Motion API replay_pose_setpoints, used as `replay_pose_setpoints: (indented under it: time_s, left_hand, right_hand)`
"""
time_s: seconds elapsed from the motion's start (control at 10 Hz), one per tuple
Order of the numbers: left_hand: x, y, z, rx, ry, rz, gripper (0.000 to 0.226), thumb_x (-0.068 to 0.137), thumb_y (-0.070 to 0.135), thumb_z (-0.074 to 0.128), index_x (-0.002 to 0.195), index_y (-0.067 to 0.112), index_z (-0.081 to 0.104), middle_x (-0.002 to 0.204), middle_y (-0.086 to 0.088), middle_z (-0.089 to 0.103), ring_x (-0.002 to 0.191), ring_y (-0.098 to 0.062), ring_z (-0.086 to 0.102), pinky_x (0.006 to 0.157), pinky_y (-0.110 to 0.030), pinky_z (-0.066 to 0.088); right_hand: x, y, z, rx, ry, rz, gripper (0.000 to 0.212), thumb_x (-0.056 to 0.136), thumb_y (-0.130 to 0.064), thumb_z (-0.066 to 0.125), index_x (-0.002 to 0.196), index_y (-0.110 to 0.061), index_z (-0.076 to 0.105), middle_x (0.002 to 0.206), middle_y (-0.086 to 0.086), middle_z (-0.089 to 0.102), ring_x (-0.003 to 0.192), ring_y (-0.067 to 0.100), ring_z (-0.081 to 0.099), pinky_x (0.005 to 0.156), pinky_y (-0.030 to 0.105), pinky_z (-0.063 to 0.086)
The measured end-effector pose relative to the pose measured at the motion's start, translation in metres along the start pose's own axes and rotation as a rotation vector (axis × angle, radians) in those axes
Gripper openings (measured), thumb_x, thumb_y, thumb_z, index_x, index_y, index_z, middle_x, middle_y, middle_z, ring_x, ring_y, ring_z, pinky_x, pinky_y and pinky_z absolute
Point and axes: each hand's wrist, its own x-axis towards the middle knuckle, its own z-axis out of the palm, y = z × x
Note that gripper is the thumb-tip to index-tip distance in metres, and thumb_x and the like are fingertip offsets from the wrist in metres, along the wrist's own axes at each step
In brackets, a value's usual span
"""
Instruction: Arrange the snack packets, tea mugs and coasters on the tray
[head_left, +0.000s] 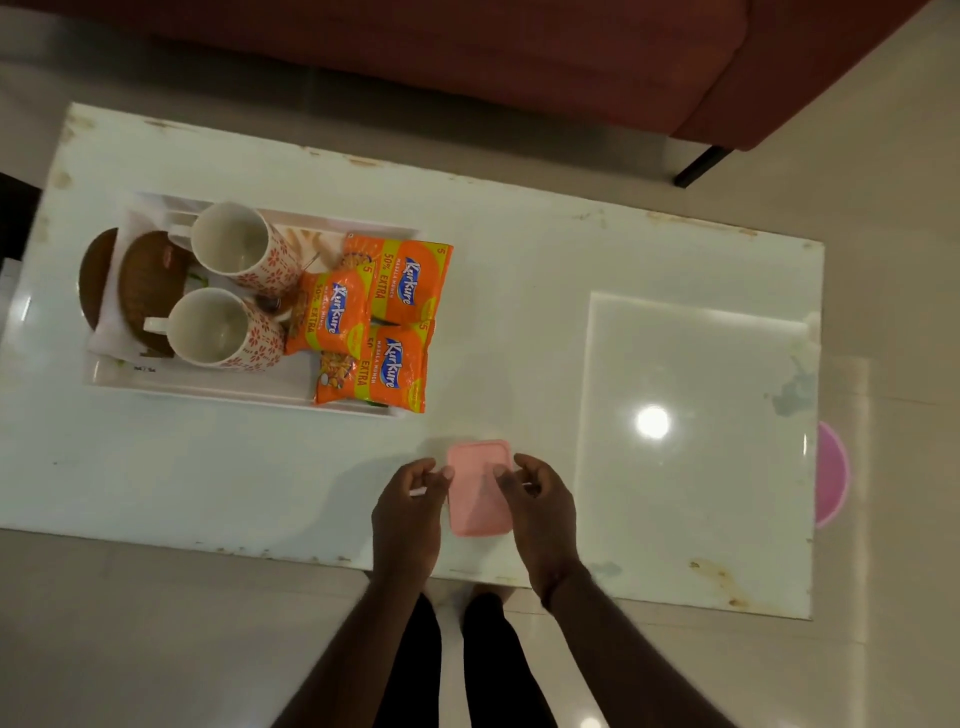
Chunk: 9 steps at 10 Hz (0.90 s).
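Observation:
A white tray (208, 388) sits at the table's left. Two floral white mugs (234, 244) (210, 330) stand in it, both empty. Brown round coasters (148, 278) lie under and left of the mugs, and one coaster (96, 270) pokes past the tray's left rim. Three orange snack packets (410, 280) (332, 312) (384, 369) lie overlapping at the tray's right end, the nearest hanging over the rim. Near the front edge lies a pink rectangular case (478, 499). My left hand (410, 504) and my right hand (543, 504) flank it, fingertips touching its sides.
The white table (519, 312) carries a glossy square slab (696, 415) at its right. A red sofa (467, 67) with a dark leg (701, 166) stands behind. A pink round object (834, 473) shows past the table's right edge. My legs are below the front edge.

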Motion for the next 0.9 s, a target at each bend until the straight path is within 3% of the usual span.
replay_pose_setpoints:
  time_s: [0.1, 0.2, 0.3, 0.4, 0.5, 0.6, 0.7, 0.9]
  left_hand:
    - [-0.013, -0.015, -0.003, 0.125, -0.073, 0.011, 0.028, 0.087, 0.038, 0.065, 0.109, 0.021, 0.067, 0.101, 0.006, 0.071, 0.093, -0.014, 0.067, 0.082, -0.03, 0.052]
    - [-0.019, -0.003, -0.002, 0.189, -0.037, 0.147, 0.022, 0.09, 0.03, 0.063, 0.108, 0.018, 0.069, 0.1, 0.007, 0.071, 0.086, -0.006, 0.063, 0.071, -0.01, 0.044]
    - [-0.01, 0.031, 0.002, 0.263, 0.103, 0.347, 0.026, 0.094, 0.023, 0.06, 0.115, 0.011, 0.068, 0.104, 0.0, 0.07, 0.09, -0.009, 0.064, 0.075, -0.006, 0.042]
    - [0.011, 0.06, 0.005, 0.39, 0.157, 0.522, 0.026, 0.095, 0.017, 0.058, 0.117, 0.007, 0.068, 0.106, -0.008, 0.072, 0.096, -0.019, 0.068, 0.082, -0.027, 0.057]
    - [0.033, 0.07, 0.006, 0.54, 0.175, 0.602, 0.024, 0.094, 0.015, 0.059, 0.113, 0.004, 0.069, 0.102, -0.013, 0.073, 0.092, -0.024, 0.07, 0.079, -0.034, 0.058]
    - [0.046, 0.068, 0.005, 0.651, 0.17, 0.62, 0.024, 0.092, 0.015, 0.062, 0.111, 0.003, 0.071, 0.099, -0.015, 0.074, 0.089, -0.026, 0.072, 0.077, -0.035, 0.057]
    - [0.048, 0.064, 0.003, 0.682, 0.159, 0.61, 0.024, 0.092, 0.018, 0.063, 0.11, 0.004, 0.071, 0.099, -0.014, 0.075, 0.089, -0.027, 0.072, 0.077, -0.036, 0.057]
    - [0.031, 0.076, -0.02, 0.566, 0.12, 0.651, 0.028, 0.092, 0.03, 0.063, 0.107, 0.007, 0.071, 0.096, -0.01, 0.074, 0.087, -0.026, 0.07, 0.073, -0.036, 0.058]
  right_hand:
    - [-0.011, 0.011, -0.003, 0.023, 0.05, 0.039, 0.019, 0.09, -0.032, 0.068, 0.102, -0.018, 0.07, 0.097, -0.008, 0.071, 0.094, 0.013, 0.066, 0.076, 0.023, 0.054]
    - [-0.01, 0.0, -0.001, 0.08, 0.113, 0.037, 0.008, 0.09, -0.026, 0.068, 0.091, -0.021, 0.074, 0.09, -0.008, 0.074, 0.09, 0.014, 0.067, 0.073, 0.023, 0.053]
    - [0.003, -0.027, 0.003, 0.151, 0.161, -0.015, 0.014, 0.09, -0.022, 0.068, 0.079, -0.029, 0.071, 0.084, -0.01, 0.073, 0.081, 0.009, 0.067, 0.069, 0.02, 0.051]
    - [0.024, -0.06, 0.008, 0.174, 0.224, -0.048, 0.006, 0.089, -0.02, 0.07, 0.086, -0.02, 0.076, 0.082, -0.009, 0.071, 0.077, 0.007, 0.064, 0.065, 0.016, 0.047]
    - [0.046, -0.08, 0.015, 0.139, 0.236, -0.037, 0.013, 0.086, -0.022, 0.072, 0.093, -0.013, 0.078, 0.083, -0.004, 0.071, 0.083, 0.014, 0.065, 0.073, 0.024, 0.052]
    - [0.054, -0.078, 0.019, 0.101, 0.225, -0.022, 0.015, 0.084, -0.027, 0.074, 0.09, -0.014, 0.079, 0.084, -0.004, 0.072, 0.087, 0.016, 0.067, 0.082, 0.028, 0.054]
    - [0.052, -0.074, 0.02, 0.084, 0.232, -0.052, 0.019, 0.084, -0.029, 0.074, 0.093, -0.013, 0.079, 0.082, -0.007, 0.071, 0.085, 0.013, 0.065, 0.081, 0.025, 0.051]
    - [0.035, -0.08, 0.011, 0.093, 0.205, -0.021, 0.034, 0.077, -0.054, 0.074, 0.084, -0.021, 0.073, 0.079, -0.007, 0.066, 0.079, 0.013, 0.058, 0.078, 0.028, 0.048]
